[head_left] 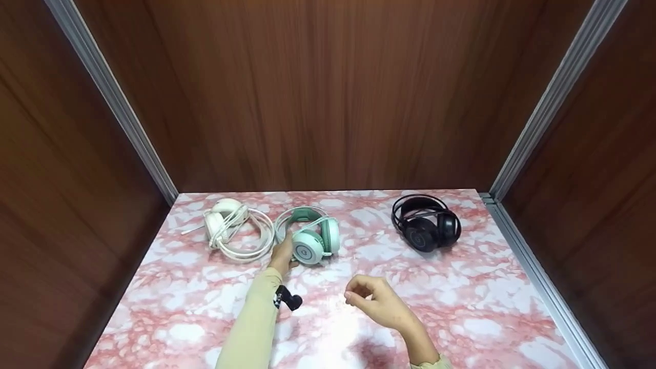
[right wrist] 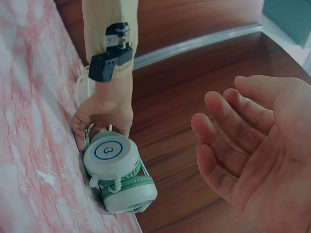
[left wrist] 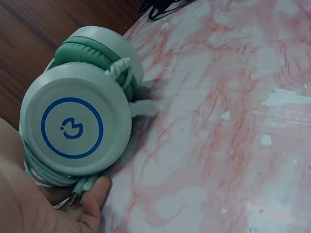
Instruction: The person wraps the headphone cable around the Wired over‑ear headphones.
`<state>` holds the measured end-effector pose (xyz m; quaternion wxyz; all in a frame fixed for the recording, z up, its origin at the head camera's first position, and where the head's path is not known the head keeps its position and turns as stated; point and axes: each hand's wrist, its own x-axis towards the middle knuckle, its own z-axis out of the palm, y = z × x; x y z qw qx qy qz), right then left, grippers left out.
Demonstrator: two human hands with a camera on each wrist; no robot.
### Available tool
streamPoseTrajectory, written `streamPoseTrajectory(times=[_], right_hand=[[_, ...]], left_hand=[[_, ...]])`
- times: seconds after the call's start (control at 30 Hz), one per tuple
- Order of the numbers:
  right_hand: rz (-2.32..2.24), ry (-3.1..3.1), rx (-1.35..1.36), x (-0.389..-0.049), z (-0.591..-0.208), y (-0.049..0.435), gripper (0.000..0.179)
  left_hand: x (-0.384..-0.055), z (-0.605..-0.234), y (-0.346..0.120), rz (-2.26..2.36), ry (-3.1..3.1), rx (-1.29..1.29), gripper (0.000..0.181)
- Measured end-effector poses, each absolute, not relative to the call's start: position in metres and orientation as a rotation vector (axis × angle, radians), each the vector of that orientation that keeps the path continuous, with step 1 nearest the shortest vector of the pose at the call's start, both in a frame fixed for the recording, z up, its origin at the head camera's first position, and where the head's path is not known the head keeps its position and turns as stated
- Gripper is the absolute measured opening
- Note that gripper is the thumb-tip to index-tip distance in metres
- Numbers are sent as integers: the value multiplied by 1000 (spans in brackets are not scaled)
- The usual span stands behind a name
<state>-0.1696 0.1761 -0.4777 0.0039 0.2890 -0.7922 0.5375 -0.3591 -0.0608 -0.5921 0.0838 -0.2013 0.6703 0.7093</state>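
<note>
Mint-green and white headphones (head_left: 309, 247) stand on the table in the head view, their round ear cups facing forward. My left hand (head_left: 282, 254) grips them at the left side. In the left wrist view the fingers (left wrist: 99, 189) curl under the coiled green cable and its plug (left wrist: 80, 190), beside the near ear cup (left wrist: 73, 121). Apart from everything, my right hand (head_left: 380, 302) hangs over the table with loosely bent fingers and nothing in it; its palm (right wrist: 272, 160) shows in the right wrist view.
Cream-white headphones (head_left: 230, 225) with a looped cable lie just left of the mint ones. Black headphones (head_left: 428, 225) sit at the back right. Wood-patterned panels (head_left: 328, 97) rise behind and on both sides of the pink marbled table (head_left: 189, 328).
</note>
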Motion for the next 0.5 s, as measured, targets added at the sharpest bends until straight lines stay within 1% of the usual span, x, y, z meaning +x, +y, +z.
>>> streamPoseTrajectory(times=[0.1, 0.27, 0.4, 0.43, 0.5], right_hand=[[1710, -2484, 902, -172, -478, 176, 9], [1739, -2467, 911, -175, -480, 175, 8], [1752, -2470, 895, -174, -484, 176, 8], [1753, -2477, 879, -174, -485, 177, 8], [1759, -2483, 845, -174, -488, 177, 8]], left_hand=[[-358, -591, -67, 2131, 1969, -559, 67], [-353, -589, -79, 2106, 1988, -516, 63], [-341, -589, -83, 1978, 2116, -530, 59], [-337, -588, -82, 1925, 2195, -516, 54], [-329, -587, -82, 1836, 2366, -456, 49]])
